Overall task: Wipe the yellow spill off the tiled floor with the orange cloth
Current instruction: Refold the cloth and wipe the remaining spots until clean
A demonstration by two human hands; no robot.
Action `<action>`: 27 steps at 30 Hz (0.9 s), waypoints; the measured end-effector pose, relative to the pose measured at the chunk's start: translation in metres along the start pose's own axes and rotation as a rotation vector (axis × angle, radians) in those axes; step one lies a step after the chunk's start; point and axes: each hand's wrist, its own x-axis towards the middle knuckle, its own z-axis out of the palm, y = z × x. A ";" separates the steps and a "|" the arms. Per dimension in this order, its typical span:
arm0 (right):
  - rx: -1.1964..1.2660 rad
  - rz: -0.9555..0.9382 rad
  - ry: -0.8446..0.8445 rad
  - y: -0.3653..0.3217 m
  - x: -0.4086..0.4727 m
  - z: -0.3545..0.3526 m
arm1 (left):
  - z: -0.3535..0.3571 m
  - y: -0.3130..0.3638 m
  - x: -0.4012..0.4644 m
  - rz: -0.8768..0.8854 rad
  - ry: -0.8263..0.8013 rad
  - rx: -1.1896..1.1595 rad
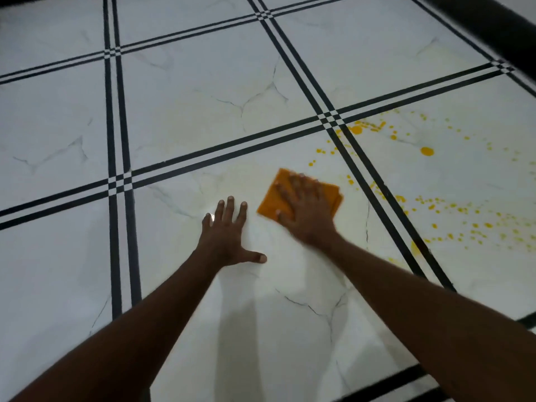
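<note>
- Wiping underway: right hand presses orange cloth flat, fingers straight.
- Left hand splayed, bracing on tiled floor.
- Yellow spill lies beyond right fingertips; next stroke must reach it.

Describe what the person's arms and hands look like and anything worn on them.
Both forearms are bare, with no sleeve showing anywhere in the view. The left hand and right hand wear no gloves. No watch, bracelet or ring can be seen. Short fingernails show on the left hand; the right hand is slightly blurred, so finer detail there cannot be told.
</note>
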 end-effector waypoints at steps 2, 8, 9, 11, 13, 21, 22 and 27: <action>0.033 0.235 0.063 0.038 -0.002 -0.008 | 0.000 -0.001 0.001 -0.003 -0.014 0.023; 0.025 0.430 -0.085 0.040 -0.064 -0.015 | -0.006 0.000 0.000 0.007 -0.049 0.063; 0.018 0.385 -0.175 0.048 -0.059 -0.022 | -0.006 0.001 0.001 0.001 -0.054 0.068; 0.014 0.323 -0.324 0.062 -0.048 -0.035 | -0.006 0.004 0.002 -0.006 -0.062 0.082; 0.012 0.267 -0.353 0.070 -0.048 -0.036 | -0.007 0.003 0.002 -0.008 -0.056 0.097; 0.009 0.061 -0.040 0.082 -0.074 -0.018 | -0.024 0.024 0.007 -0.070 -0.070 0.149; 0.007 0.045 -0.026 0.077 -0.080 -0.016 | -0.028 0.031 0.009 -0.059 -0.044 0.128; -0.019 -0.135 -0.018 0.088 -0.092 -0.006 | -0.013 0.092 0.019 0.152 0.018 0.064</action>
